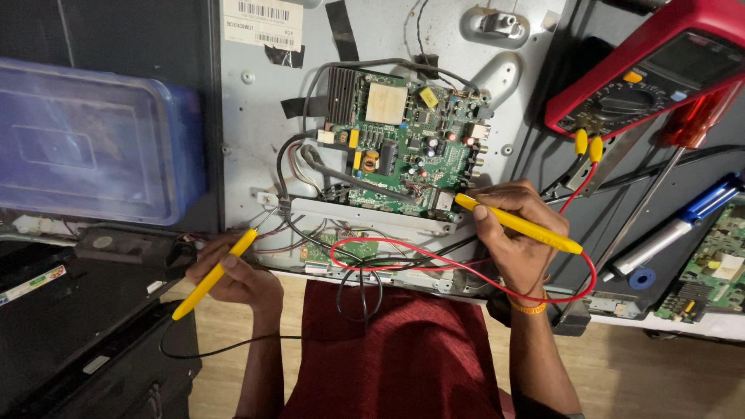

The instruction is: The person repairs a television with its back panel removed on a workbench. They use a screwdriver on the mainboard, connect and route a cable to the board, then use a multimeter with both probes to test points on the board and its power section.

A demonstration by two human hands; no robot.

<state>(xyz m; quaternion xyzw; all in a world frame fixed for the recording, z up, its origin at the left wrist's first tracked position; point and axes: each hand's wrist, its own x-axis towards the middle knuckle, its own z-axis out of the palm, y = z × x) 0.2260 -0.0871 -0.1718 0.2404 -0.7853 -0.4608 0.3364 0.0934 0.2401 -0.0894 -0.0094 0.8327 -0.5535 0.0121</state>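
Right hand [518,237] grips a yellow probe [518,223], tip on the green circuit board [403,140]. Left hand [233,275] grips a second yellow probe [213,275] near the metal chassis [256,140].

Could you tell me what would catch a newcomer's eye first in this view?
The green circuit board on the grey metal panel at centre stands out. The right hand holds a yellow probe at its lower edge, while the left hand holds another yellow probe lower left. A red multimeter lies upper right.
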